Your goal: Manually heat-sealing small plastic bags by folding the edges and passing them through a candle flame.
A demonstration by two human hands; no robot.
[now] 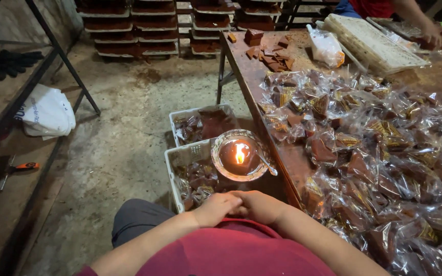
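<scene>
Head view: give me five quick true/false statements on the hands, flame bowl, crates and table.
1. The left hand and right hand touch each other in front of the person's body. True.
2. The flame in the round bowl is out. False: it is lit.
3. The white crates sit on the table. False: they stand on the floor beside the table.
4. Clear wrapped packets cover the table. True.
5. Either hand grips a packet. False: none is visibly held.
</scene>
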